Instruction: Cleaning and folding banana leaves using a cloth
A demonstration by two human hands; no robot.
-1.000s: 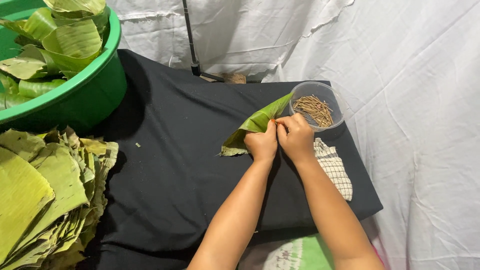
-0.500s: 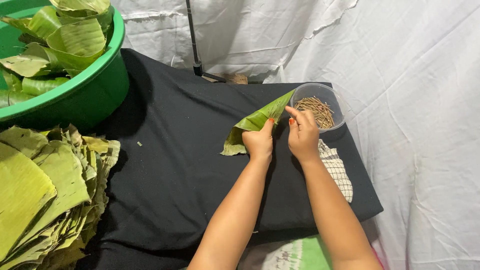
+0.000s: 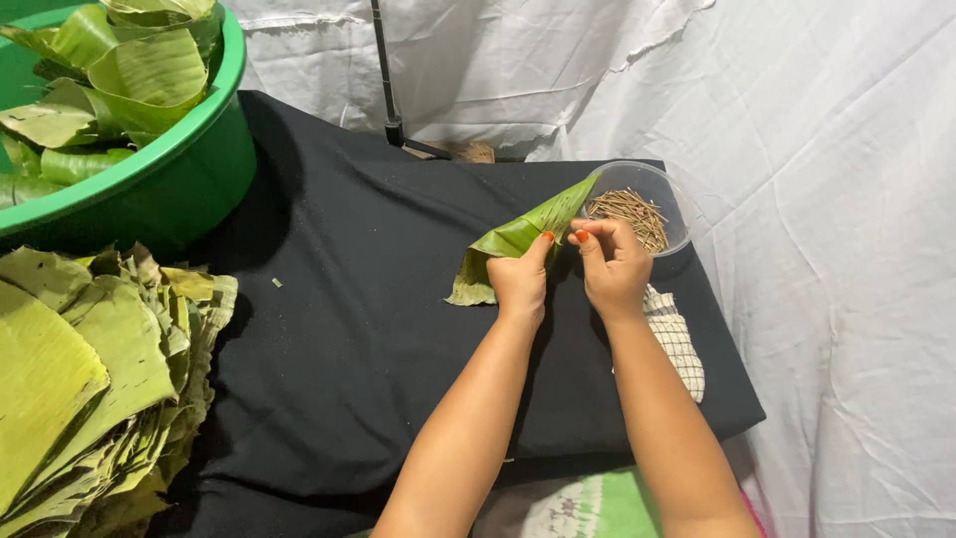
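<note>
A folded green banana leaf (image 3: 513, 242) lies on the black cloth (image 3: 358, 329), its tip reaching the rim of a clear bowl (image 3: 669, 204) of thin brown sticks. My left hand (image 3: 520, 282) grips the leaf's folded edge, thumb up against it. Right beside it, my right hand (image 3: 612, 267) has its fingers pinched together near the fold. Whether a stick sits between those fingertips is too small to tell.
A green basin (image 3: 159, 189) filled with rolled leaves stands at the back left. A thick stack of flat leaves (image 3: 90, 379) lies at the left. A checked cloth (image 3: 677, 339) lies under my right forearm. White sheets hang behind and to the right.
My right hand went out towards the bowl of sticks and has come back next to my left hand at the leaf's fold. The leaf stays held.
</note>
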